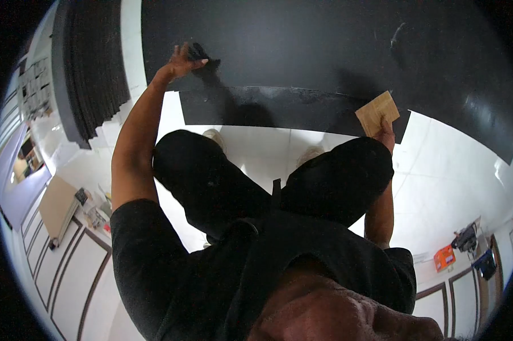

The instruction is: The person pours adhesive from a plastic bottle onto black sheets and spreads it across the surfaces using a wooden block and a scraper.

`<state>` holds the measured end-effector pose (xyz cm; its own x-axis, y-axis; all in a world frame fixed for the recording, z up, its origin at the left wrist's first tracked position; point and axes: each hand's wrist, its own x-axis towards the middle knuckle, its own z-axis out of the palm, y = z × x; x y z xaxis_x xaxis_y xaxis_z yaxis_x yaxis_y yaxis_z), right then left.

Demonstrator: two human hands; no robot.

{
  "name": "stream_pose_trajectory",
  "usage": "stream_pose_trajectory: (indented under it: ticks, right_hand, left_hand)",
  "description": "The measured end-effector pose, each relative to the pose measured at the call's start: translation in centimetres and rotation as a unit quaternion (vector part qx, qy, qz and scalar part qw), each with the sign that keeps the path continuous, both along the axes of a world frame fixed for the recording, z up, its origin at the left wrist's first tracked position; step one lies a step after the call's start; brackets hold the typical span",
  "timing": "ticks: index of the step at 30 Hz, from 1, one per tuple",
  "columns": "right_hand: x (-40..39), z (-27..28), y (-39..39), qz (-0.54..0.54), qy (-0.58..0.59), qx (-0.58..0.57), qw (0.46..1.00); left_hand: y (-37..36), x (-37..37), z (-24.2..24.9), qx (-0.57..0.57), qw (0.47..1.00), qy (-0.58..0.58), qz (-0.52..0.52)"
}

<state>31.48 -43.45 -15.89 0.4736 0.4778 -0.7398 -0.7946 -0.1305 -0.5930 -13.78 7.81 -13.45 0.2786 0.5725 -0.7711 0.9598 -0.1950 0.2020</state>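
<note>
My left hand [182, 62] is open over the left part of a large black sheet [302, 45], its fingers spread and a dark shadow beside them. In my right hand [385, 134], low at the right, is a flat tan square that looks like cardboard [377, 113]. The fingers grip its lower edge. Its upper part overlaps the right end of a narrower black strip [302, 112] along the near edge of the large sheet. Part of my right forearm is hidden behind my knee.
I squat on a white tiled floor [438, 165]. A stack of dark sheets [92, 68] stands at the left. Farther off are an orange box [444, 258] at the right and a beige panel [57, 207] at the lower left. A pale mark [397, 35] shows on the large sheet.
</note>
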Motion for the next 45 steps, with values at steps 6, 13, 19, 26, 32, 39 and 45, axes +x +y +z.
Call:
stream_pose_trajectory:
  ticks: [6,13,19,26,32,39,45]
  right_hand:
    - [-6.4,3.8,0.6,-0.195,-0.012,-0.198,0.961]
    - [-15.4,0.8,-7.9,-0.188,-0.150,-0.116,0.964]
    - [-19.8,9.0,-2.5,-0.475,-0.062,-0.062,0.876]
    - [-25.1,13.3,-0.8,-0.502,-0.031,0.049,0.863]
    - [-27.2,12.0,-2.9,-0.457,-0.072,-0.017,0.886]
    - [-22.1,9.9,0.7,-0.377,-0.096,0.072,0.918]
    - [-20.6,13.2,6.7,-0.309,-0.076,0.100,0.943]
  left_hand:
    - [5.2,-2.3,-6.5,0.147,0.988,0.054,-0.007]
    - [4.0,-1.8,-4.7,0.130,0.990,-0.040,0.027]
    - [5.0,-2.5,-4.8,0.096,0.994,-0.055,0.019]
    - [5.4,-2.3,-3.2,0.064,0.995,-0.059,0.052]
    - [8.6,-6.1,-0.5,-0.027,0.987,-0.140,0.080]
    - [5.9,-14.9,3.1,-0.069,0.965,-0.189,0.167]
    - [-0.4,-24.2,-2.6,-0.091,0.946,-0.206,0.232]
